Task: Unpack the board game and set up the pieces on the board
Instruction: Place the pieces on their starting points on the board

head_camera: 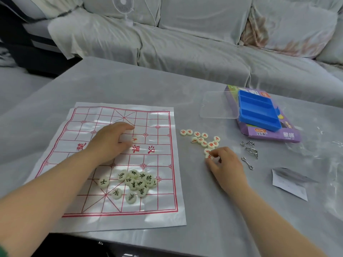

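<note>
Blue tray and metal puzzles lie beside red pieces.

One white red-lined paper board, roughly twelve black-lettered cream discs, thirteen red-lettered cream discs, three bent metal wire puzzles.

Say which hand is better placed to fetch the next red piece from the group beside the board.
Right hand: its fingers pinch one of the red pieces there; left hand is over the board.
</note>
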`<control>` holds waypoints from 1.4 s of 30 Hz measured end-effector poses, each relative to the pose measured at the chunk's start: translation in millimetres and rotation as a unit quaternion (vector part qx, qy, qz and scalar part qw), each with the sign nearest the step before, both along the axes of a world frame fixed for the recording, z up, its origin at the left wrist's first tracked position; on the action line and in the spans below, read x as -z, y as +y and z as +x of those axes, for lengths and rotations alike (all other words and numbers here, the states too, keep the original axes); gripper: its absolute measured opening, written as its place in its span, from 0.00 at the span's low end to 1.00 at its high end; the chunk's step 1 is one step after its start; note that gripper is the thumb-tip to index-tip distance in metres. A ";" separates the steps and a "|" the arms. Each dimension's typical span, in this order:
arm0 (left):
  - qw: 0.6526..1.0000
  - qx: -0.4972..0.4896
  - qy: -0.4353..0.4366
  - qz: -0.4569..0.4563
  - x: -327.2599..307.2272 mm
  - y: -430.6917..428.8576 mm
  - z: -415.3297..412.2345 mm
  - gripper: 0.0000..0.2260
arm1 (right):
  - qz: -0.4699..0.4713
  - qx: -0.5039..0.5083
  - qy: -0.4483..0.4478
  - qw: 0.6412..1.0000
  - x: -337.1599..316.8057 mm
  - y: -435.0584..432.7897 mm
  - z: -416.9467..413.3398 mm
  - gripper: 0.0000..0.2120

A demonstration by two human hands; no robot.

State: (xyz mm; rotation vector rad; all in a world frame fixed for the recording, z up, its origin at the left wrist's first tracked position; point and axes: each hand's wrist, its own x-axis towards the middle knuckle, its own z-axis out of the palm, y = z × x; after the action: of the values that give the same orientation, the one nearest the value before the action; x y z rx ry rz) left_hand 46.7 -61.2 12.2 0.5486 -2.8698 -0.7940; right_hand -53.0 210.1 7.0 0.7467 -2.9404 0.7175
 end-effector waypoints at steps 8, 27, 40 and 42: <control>0.992 0.023 -0.062 -0.104 19.7 -2.8 8.6 0.26 | -0.015 -0.102 -0.020 0.994 -18.2 -104.2 5.0 0.13; 0.991 0.030 -0.064 -0.109 20.4 20.0 16.7 0.25 | 0.116 0.058 -0.047 0.990 -8.1 9.2 15.6 0.14; 0.997 0.038 -0.002 -0.074 4.7 29.2 -10.7 0.15 | 0.066 -0.035 -0.062 0.995 -26.7 -48.2 9.2 0.13; 0.997 0.027 0.009 -0.067 4.4 28.7 -15.4 0.15 | 0.050 -0.068 -0.057 0.995 -25.8 -73.1 10.1 0.14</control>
State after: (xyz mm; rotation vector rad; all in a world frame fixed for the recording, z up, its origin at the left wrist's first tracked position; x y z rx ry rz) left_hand 31.3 -32.5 7.8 0.4478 -2.9052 -0.6056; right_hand -42.9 137.0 32.8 0.9536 -3.0717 0.6440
